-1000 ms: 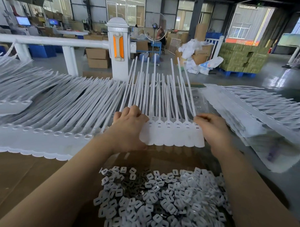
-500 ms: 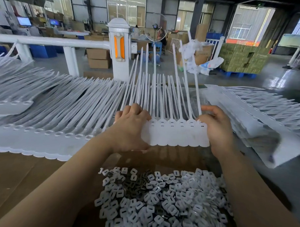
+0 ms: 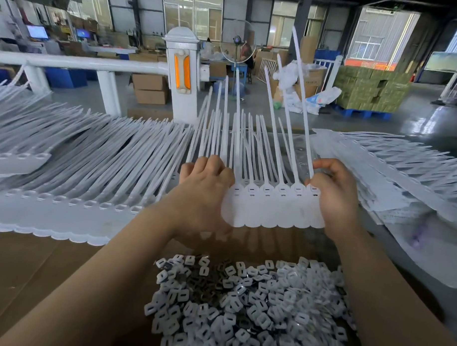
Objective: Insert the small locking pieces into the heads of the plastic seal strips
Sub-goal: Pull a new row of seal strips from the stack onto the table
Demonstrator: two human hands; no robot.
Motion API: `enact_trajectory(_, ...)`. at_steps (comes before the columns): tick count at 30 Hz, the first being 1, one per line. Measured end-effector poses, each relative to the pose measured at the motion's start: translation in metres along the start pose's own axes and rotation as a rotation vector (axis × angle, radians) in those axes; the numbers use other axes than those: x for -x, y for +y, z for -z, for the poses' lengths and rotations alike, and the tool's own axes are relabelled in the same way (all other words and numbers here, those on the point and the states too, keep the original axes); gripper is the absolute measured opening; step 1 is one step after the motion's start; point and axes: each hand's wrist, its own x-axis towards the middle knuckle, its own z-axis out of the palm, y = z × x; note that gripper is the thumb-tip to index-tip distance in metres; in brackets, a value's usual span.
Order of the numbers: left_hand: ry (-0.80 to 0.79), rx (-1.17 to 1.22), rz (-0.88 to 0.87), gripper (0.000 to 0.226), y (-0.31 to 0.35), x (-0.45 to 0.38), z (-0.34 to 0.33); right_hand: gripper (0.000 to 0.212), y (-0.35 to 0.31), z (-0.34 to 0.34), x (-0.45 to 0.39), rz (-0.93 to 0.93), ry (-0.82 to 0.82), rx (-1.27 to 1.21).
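A joined row of white seal strips (image 3: 272,210) is held up above the tabletop (image 3: 32,277), gripped at its left end by the left hand (image 3: 203,195) and at its right end by the right hand (image 3: 335,197), with the tails pointing up and away. The heads of this row show slotted pieces already seated. A heap of small locking pieces (image 3: 248,310) lies just below, between the forearms, and further rows of strips (image 3: 74,167) are spread at the left.
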Motion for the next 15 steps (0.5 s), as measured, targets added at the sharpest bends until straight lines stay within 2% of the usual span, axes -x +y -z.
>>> enact_trajectory(6, 0.079, -0.055, 0.005, 0.075, -0.004, 0.0, -0.001, 0.021, 0.006, -0.008, -0.004, -0.035, -0.015, 0.072)
enact_trajectory(15, -0.134, 0.044, 0.093, 0.081, -0.011, 0.001, -0.012, 0.032, 0.016, -0.011, -0.008, -0.048, -0.078, 0.272)
